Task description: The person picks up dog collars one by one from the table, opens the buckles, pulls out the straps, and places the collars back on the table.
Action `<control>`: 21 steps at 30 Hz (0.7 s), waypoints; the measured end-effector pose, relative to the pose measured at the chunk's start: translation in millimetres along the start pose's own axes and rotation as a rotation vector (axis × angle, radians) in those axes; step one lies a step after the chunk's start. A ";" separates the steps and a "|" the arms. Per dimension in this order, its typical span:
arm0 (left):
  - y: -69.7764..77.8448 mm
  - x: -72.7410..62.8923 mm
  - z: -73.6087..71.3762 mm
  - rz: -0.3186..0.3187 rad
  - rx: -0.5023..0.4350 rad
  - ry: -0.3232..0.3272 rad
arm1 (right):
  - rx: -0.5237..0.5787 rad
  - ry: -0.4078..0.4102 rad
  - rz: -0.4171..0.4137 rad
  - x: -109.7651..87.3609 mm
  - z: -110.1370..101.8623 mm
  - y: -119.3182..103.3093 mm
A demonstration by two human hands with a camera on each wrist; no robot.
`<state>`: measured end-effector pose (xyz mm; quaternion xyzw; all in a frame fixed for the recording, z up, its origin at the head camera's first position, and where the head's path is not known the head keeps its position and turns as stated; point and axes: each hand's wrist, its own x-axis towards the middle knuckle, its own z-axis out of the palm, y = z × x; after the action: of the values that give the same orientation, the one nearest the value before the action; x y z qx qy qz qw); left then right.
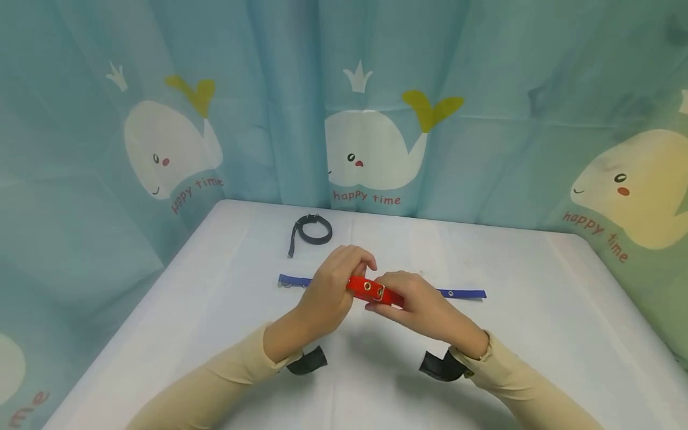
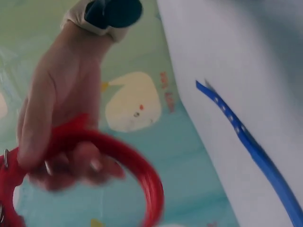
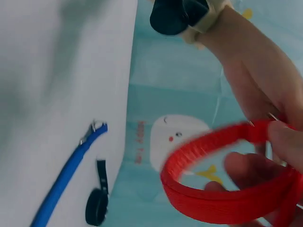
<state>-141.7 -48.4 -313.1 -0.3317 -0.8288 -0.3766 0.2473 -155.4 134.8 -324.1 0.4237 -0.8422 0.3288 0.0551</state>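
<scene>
While both hands are meeting over the middle of the tabletop [image 1: 537, 334], a looped red collar [image 1: 365, 288] is hanging clear of the surface between them. Fingers bent, the left hand [image 1: 328, 292] is pinching one side of it and the right hand [image 1: 421, 301] is gripping the other, with a metal buckle [image 1: 379, 297] showing between the two. Beyond the hands, a blue strap [image 1: 463, 294] is lying stretched out, its middle hiding behind them, and farther back a black strap [image 1: 317, 240] is resting coiled, its tail pointing toward the person.
</scene>
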 end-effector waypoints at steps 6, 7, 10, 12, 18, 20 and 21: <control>-8.2 -3.7 -10.9 0.123 0.188 -0.147 | -0.085 0.128 -0.040 -5.0 -9.4 3.9; -8.9 -4.2 -12.1 0.147 0.212 -0.179 | -0.104 0.143 -0.053 -5.6 -10.0 4.5; -9.7 -5.5 -14.5 0.184 0.274 -0.229 | -0.161 0.183 -0.087 -7.5 -11.9 6.3; -9.1 -5.9 -15.2 0.197 0.319 -0.218 | -0.190 0.209 -0.116 -8.5 -14.0 8.0; -9.1 -6.0 -11.7 0.253 0.461 -0.117 | -0.329 0.305 -0.273 -7.7 -16.2 10.9; -8.8 -5.7 -10.6 0.259 0.481 -0.104 | -0.375 0.338 -0.302 -7.6 -15.2 10.8; -8.7 -5.6 -10.1 0.260 0.485 -0.102 | -0.392 0.352 -0.310 -7.8 -14.8 10.5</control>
<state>-142.8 -62.7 -314.9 -0.3851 -0.8566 -0.1151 0.3237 -161.1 153.4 -320.8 0.4650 -0.7924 0.2159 0.3305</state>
